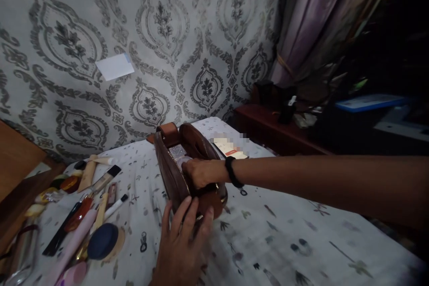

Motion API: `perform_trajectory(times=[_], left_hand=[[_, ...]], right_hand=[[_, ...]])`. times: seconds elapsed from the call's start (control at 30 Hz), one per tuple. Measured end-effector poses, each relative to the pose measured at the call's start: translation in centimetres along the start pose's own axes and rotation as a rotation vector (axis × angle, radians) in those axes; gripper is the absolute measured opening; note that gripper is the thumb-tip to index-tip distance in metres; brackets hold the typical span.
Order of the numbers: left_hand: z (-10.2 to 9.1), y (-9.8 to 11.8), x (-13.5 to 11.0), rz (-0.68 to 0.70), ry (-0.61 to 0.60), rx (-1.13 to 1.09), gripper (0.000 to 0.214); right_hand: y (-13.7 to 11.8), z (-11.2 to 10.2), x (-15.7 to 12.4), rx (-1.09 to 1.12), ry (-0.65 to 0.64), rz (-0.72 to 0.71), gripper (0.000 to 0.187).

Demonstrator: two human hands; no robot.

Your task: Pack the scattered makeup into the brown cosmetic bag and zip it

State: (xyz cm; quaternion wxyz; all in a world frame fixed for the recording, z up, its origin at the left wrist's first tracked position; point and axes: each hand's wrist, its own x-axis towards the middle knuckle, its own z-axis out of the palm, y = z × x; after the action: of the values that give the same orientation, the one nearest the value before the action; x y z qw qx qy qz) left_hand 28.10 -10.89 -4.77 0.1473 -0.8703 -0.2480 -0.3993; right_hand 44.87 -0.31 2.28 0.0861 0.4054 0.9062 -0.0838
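Observation:
A brown leather bag (174, 174) stands open on a white patterned bedsheet (284, 237). My right hand (201, 172) reaches into the bag's mouth, fingers curled down inside it; what they grip is hidden. A black band sits on that wrist. A glittery silver item (177, 152) shows inside the bag just beyond the fingers. My left hand (182, 241) rests against the bag's near end with fingers spread, steadying it.
Several cosmetics lie at the left: tubes (87, 173), a brush, a pen (115, 207), a dark round compact (103, 241). A card (229, 148) lies behind the bag. A wooden shelf (268, 127) with clutter and a curtain are at the right; a patterned wall is behind.

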Motion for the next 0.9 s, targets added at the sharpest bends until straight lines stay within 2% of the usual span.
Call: perform_trajectory(times=[0.13, 0.23, 0.33, 0.43, 0.53, 0.67, 0.77, 0.83, 0.9], left_hand=[[-0.1, 0.1, -0.1, -0.017, -0.017, -0.015, 0.04], [-0.1, 0.2, -0.2, -0.024, -0.007, -0.011, 0.039], [0.0, 0.1, -0.3, -0.01, -0.02, 0.002, 0.039], [-0.2, 0.0, -0.3, -0.005, -0.035, 0.013, 0.041], [-0.5, 0.0, -0.3, 0.0, -0.067, 0.022, 0.042], [-0.6, -0.1, -0.3, 0.024, -0.092, 0.064, 0.041], [-0.5, -0.1, -0.4, 0.024, -0.089, 0.077, 0.042], [-0.5, -0.2, -0.4, 0.021, -0.087, 0.078, 0.042], [-0.5, -0.1, -0.4, 0.025, -0.083, 0.073, 0.043]], right_hand=[[0.1, -0.2, -0.8, 0.001, -0.001, 0.091, 0.027], [-0.8, -1.5, -1.3, -0.021, 0.012, 0.131, 0.023], [-2.3, -3.4, -2.1, -0.065, 0.014, 0.148, 0.011], [-3.3, -5.0, -3.6, -0.169, 0.045, 0.144, 0.014], [-3.0, -5.8, -5.5, -0.318, 0.086, 0.124, 0.012], [-1.9, -5.0, -7.2, -0.4, 0.124, 0.045, 0.014], [-2.0, -3.9, -6.7, -0.398, 0.191, -0.029, 0.01], [-2.3, -3.1, -5.5, -0.344, 0.191, -0.009, 0.007], [-2.5, -2.4, -4.0, -0.274, 0.187, 0.081, 0.008]])
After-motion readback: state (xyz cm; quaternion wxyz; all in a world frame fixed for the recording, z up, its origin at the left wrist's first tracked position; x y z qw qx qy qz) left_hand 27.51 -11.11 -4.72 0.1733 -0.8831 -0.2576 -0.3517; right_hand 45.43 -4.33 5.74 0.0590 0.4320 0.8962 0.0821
